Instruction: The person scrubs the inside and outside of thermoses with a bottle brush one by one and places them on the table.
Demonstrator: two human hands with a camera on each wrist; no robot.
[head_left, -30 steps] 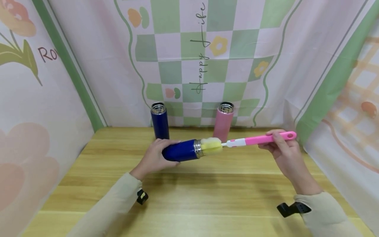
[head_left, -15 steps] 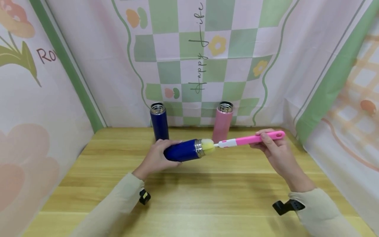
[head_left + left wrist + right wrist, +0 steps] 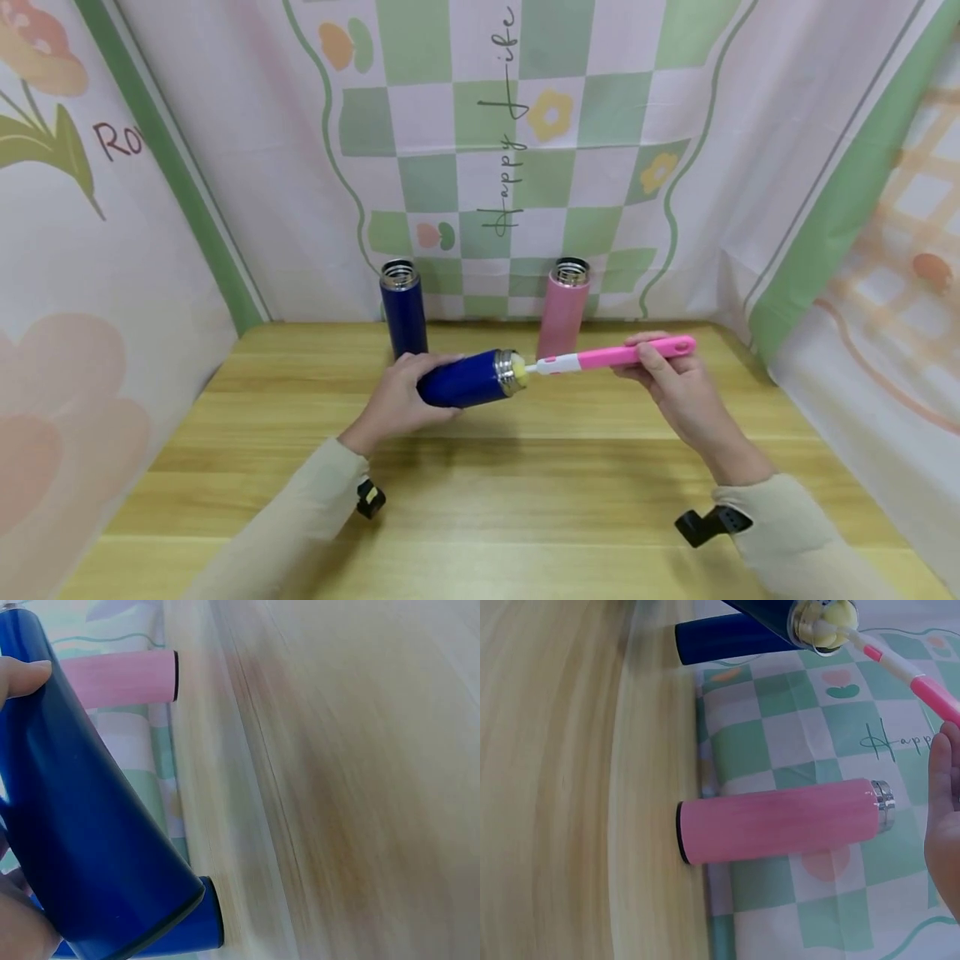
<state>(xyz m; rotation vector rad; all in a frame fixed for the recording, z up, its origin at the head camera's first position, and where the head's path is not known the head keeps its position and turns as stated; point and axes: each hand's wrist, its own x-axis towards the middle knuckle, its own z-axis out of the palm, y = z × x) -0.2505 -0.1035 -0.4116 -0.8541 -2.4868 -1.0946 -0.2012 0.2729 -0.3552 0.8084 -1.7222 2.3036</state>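
My left hand [image 3: 397,398] grips a dark blue bottle [image 3: 465,381] near its base and holds it above the table, tilted with its steel mouth toward the right. In the left wrist view the same bottle [image 3: 97,810] fills the left side, with a thumb laid on it. My right hand [image 3: 686,400] holds the pink handle of a bottle brush [image 3: 600,358] between thumb and fingers. Most of the brush's yellow sponge head [image 3: 836,622] is inside the bottle's mouth; only its rear end shows.
A second dark blue bottle [image 3: 405,321] stands lidless at the table's back edge, behind the held one. To its right a pink bottle [image 3: 564,317] stands lidless too. A printed curtain [image 3: 487,167] hangs right behind them. The wooden table [image 3: 480,517] spreads beneath both hands.
My right hand has moved left with the brush, and the sponge head has gone from just outside the bottle's mouth to mostly inside it. The left hand and its bottle have barely shifted.
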